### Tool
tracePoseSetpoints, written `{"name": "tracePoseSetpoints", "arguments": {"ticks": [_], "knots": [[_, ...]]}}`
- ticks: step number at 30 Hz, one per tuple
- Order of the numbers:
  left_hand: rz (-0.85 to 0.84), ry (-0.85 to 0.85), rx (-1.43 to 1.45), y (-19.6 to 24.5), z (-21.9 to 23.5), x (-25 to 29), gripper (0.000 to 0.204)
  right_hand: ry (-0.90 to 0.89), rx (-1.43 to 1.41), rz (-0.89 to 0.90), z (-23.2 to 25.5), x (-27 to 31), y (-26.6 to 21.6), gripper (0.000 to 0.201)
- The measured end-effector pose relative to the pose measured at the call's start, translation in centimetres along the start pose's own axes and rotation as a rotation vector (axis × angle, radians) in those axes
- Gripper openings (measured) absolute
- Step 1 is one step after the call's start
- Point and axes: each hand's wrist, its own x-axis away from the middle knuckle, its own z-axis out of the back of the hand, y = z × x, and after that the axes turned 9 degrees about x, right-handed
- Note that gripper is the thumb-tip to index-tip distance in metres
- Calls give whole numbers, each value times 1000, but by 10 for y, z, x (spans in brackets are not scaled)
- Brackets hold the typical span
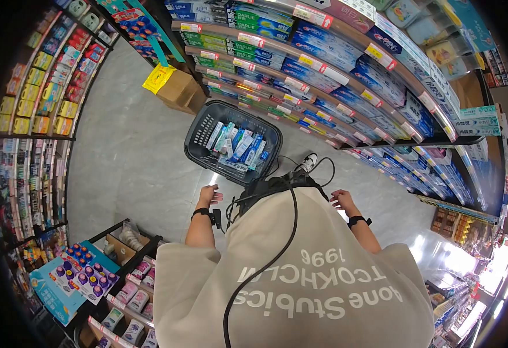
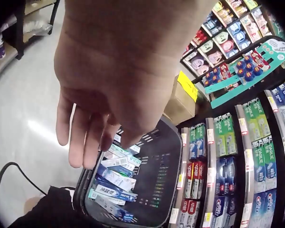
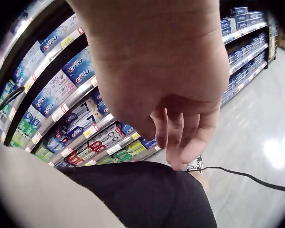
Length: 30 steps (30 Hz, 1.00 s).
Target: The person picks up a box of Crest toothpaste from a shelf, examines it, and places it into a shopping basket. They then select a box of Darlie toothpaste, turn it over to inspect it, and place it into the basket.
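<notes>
A dark plastic shopping basket [image 1: 193, 152] stands on the floor in front of the person, with several toothpaste boxes [image 1: 243, 145] heaped inside. My left hand [image 1: 210, 196] hangs just short of the basket's near left side, fingers loose and holding nothing. In the left wrist view the same hand [image 2: 109, 90] overlaps the basket rim [image 2: 173, 137], above the boxes [image 2: 115, 178]. On the other side of the body hangs my right hand [image 1: 342, 200], relaxed and without anything in it. The right wrist view shows this hand [image 3: 166, 95] beside the dark shorts [image 3: 142, 190].
Shelves of boxed toothpaste [image 1: 323, 49] run along the far and right side. A cardboard box [image 1: 178, 91] with a yellow bag [image 1: 159, 78] stands by the shelf end. Display stands [image 1: 89, 272] are at the near left. A black cable [image 1: 293, 220] loops around the body.
</notes>
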Motion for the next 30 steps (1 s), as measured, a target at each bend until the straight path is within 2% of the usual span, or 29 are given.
{"name": "tracePoseSetpoints", "arguments": {"ticks": [4,11,15,17,19,22,26,29,30], "knots": [[-12,-8,-10,9,-6,9,41,-22,3,13,-7,-13,-8,22],[-197,-48,-105,92,-42,18,35,5,-13,91,-6,-29,-34,22],[-258,-42,-163,123,-68,12,30,100,36,382,22,-41,-79,24],[-268,-52,-194,131,-81,16,28,250,83,571,46,-60,-114,24],[-269,-53,-199,129,-90,16,28,569,236,790,69,-65,-166,24],[-258,-54,-216,118,-98,28,30,825,276,999,98,17,-280,28],[-197,-19,-193,97,-96,44,33,1152,351,1397,115,67,-376,29],[-147,24,-100,76,-82,57,34,1308,581,1400,121,60,-408,35],[-141,43,-77,69,-78,60,33,1148,628,1271,123,59,-417,38]]}}
